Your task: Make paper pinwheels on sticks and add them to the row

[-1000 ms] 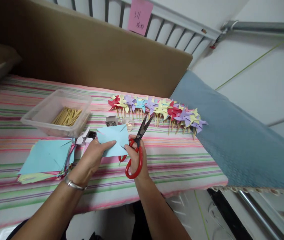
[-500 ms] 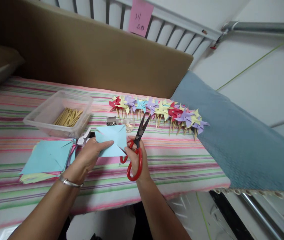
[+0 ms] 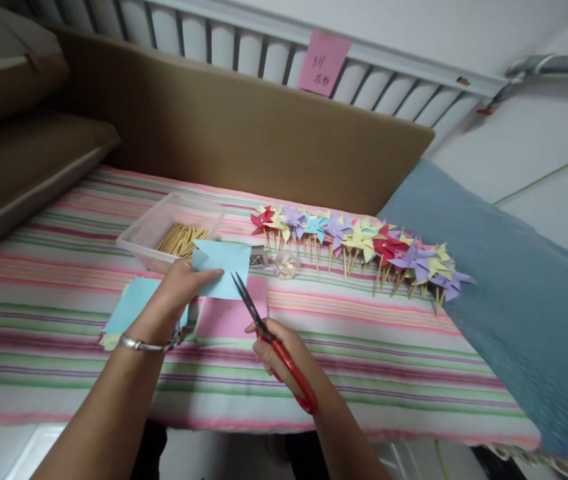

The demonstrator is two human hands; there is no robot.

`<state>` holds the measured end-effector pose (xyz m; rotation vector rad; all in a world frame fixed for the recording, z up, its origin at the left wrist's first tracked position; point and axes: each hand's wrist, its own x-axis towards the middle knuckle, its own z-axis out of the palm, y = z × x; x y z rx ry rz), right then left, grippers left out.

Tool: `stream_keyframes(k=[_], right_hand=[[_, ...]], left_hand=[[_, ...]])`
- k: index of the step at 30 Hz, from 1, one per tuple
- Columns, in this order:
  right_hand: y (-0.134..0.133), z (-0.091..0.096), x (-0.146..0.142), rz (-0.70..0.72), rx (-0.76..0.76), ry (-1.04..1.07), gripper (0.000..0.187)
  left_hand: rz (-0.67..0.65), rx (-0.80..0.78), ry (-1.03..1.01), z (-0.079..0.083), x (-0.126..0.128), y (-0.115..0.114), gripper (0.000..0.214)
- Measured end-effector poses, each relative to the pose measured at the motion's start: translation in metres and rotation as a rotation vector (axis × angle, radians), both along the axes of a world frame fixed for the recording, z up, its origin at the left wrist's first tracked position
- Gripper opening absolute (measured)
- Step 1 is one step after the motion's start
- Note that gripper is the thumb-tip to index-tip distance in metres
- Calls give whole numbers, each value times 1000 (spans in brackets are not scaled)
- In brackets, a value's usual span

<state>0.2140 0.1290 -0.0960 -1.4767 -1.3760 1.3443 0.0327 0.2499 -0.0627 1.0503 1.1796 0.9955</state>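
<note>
My left hand (image 3: 184, 287) pinches a light blue square of paper (image 3: 227, 257) with slits cut in from its corners, the thumb lying across its face. In my right hand (image 3: 279, 347) is a pair of red-handled scissors (image 3: 288, 363), fingers wrapped about the handles. The dark blades point up and left, tips at the lower right of the paper; I cannot tell whether they touch it. Beneath lies a pink sheet (image 3: 231, 317) on the striped cloth. Left of it, partly behind my left wrist, is a stack of coloured paper squares (image 3: 131, 307), blue on top.
A clear plastic box (image 3: 137, 240) holds short wooden sticks (image 3: 181, 239). Beside it are a small box of metal bits (image 3: 259, 257) and a round clear container (image 3: 287, 265). Several finished paper pinwheels (image 3: 361, 240) on sticks line the back right, before a brown board (image 3: 244, 133).
The scissors have swung from pointing up and right, beside the paper, to pointing up and left at it. My right hand has let go of the paper's edge. The camera view has shifted left.
</note>
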Motion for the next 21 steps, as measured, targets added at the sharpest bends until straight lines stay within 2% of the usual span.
stream_keyframes(k=[5, 9, 21], right_hand=[[2, -2, -3, 3, -95, -67, 25], [3, 1, -1, 61, -139, -69, 26], [0, 13, 1, 55, -146, -66, 22]], left_hand=[[-62, 3, -38, 0, -8, 3, 19], [-98, -3, -29, -3, -13, 5, 19], [-142, 50, -45, -14, -18, 10, 24]])
